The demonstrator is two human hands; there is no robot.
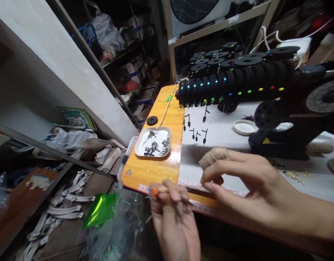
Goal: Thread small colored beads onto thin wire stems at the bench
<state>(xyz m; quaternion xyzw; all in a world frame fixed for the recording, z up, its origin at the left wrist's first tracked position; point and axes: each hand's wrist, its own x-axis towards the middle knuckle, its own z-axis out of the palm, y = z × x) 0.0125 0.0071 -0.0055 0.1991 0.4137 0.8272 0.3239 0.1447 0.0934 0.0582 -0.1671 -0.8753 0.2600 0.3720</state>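
Your left hand [174, 214] pinches a small orange-tipped piece [155, 192] at the near table [153, 168] edge; what it is looks too blurred to tell. Your right hand [245, 185], index fingertip wrapped, pinches beside it. The metal tray [153, 142] of small parts sits beyond.

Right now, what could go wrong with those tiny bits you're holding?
The left hand pinches a small orange-tipped piece out past the table edge, so a slip would likely drop it into the floor clutter. The right hand hovers close beside it; a bump might knock it loose. The loose black pins on the white mat could scatter if swept.
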